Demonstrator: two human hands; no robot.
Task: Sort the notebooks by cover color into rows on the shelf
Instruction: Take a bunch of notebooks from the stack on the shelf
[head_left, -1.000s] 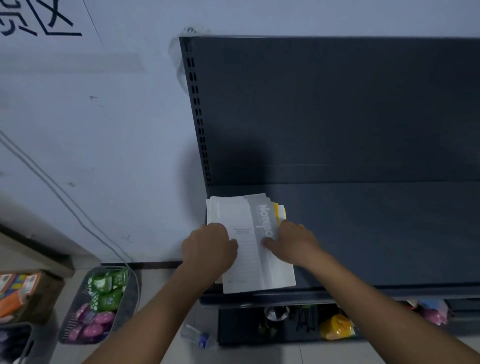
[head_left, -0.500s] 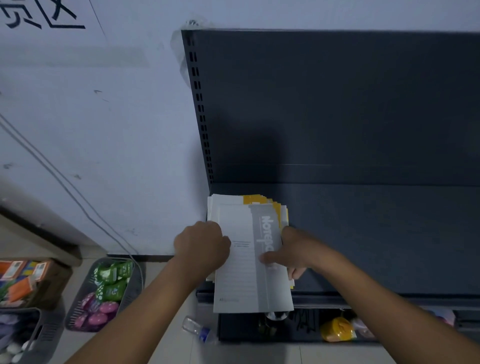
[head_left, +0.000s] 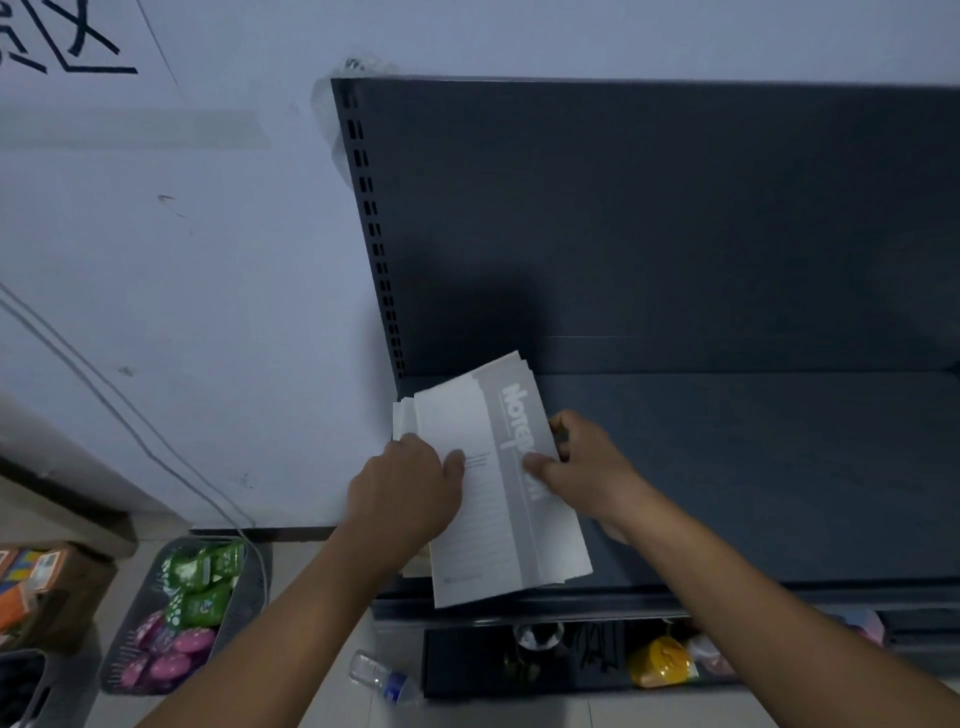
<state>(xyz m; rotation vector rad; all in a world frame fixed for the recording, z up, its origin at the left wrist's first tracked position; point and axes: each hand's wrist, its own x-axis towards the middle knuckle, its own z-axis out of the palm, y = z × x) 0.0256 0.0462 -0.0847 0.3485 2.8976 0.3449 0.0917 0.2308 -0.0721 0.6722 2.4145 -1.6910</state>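
Note:
A stack of notebooks (head_left: 488, 499) lies at the left end of the dark shelf board (head_left: 753, 478), tilted and jutting over the front edge. The top cover is white with a grey band and white lettering. My left hand (head_left: 410, 488) grips the stack's left edge, thumb on the cover. My right hand (head_left: 582, 467) holds the right edge, thumb pressed on the grey band and fingers curled under. The lower notebooks are mostly hidden, so their colours cannot be told.
The shelf's dark back panel (head_left: 649, 223) rises behind, with a slotted upright at its left. A lower shelf (head_left: 571, 660) holds a yellow item and small goods. On the floor sit a grey basket (head_left: 182, 613) of green and pink packets and a plastic bottle (head_left: 384, 675).
The stack has been lifted and turned clockwise, its far end swinging right. The yellow covers that showed at the far edge are now hidden. My right hand shifted to grip the right edge.

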